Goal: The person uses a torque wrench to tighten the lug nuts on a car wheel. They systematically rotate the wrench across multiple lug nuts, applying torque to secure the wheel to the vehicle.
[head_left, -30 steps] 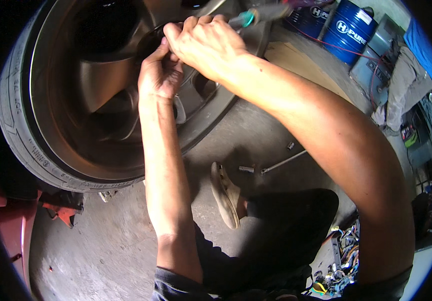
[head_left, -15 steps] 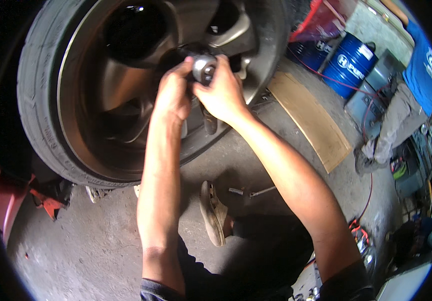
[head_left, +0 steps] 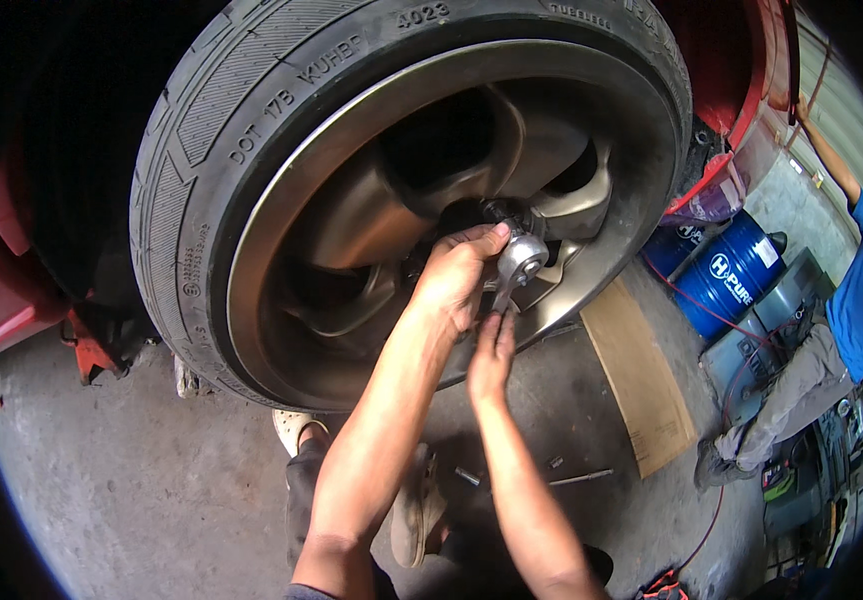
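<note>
A large car wheel (head_left: pixel 281 215), black tyre on a bronze-grey spoked rim, stands before me. At its hub, the round chrome head of a ratchet wrench (head_left: pixel 523 258) sits with a dark socket (head_left: pixel 501 212) behind it. My left hand (head_left: pixel 456 272) is closed beside the head, its thumb against the socket end; its other fingers are partly hidden. Below, my right hand (head_left: pixel 492 358) grips the ratchet's handle, which points downward. What the socket fits onto is hidden.
On the floor lie a loose socket (head_left: pixel 467 476) and a metal bar (head_left: pixel 581 477). A cardboard sheet (head_left: pixel 641 385) lies right of the wheel, near a blue drum (head_left: pixel 731 275). A person in a blue shirt (head_left: pixel 861 290) is at the far right. A red jack stand (head_left: pixel 91 345) stands left.
My right hand has gone from the ratchet's head down to its handle. The left hand stays by the head. The wheel now appears farther right and lower as the view shifted.
</note>
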`<state>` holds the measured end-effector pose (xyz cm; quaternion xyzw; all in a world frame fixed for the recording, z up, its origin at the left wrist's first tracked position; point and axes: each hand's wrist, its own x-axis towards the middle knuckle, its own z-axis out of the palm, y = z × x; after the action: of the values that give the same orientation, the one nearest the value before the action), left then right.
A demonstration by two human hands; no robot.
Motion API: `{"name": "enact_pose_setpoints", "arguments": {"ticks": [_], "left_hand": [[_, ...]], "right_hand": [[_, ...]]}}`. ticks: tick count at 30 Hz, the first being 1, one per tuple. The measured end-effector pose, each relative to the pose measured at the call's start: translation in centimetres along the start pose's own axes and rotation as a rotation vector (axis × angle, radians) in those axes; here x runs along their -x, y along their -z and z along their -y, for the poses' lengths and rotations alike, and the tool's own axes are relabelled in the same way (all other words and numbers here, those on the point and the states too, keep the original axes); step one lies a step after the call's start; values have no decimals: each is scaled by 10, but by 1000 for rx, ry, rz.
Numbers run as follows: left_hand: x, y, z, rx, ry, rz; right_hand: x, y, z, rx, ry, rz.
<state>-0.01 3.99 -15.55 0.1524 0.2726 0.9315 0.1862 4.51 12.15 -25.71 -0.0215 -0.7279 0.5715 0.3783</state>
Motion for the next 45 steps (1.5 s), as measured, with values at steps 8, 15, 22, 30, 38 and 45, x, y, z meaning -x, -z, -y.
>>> {"name": "enact_pose_setpoints", "arguments": {"ticks": [8, 15, 22, 30, 38, 45], "left_hand": [[-6, 1, -6, -138, 66, 32], [-7, 1, 2, 25, 13, 63], [-15, 3, 13, 26, -22, 37], [-10, -1, 10, 81, -41, -39], [-16, 1, 1, -33, 8, -133], [-13, -5, 6, -13, -43, -130]], "right_hand": [[18, -3, 9, 196, 3, 359], [-70, 86, 77, 1327, 294, 453], [-150, 115, 148, 1699, 1323, 268], [-65, 64, 31, 928, -2, 406], [16, -11, -4, 97, 254, 466], [-109, 107, 95, 1681, 643, 448]]}}
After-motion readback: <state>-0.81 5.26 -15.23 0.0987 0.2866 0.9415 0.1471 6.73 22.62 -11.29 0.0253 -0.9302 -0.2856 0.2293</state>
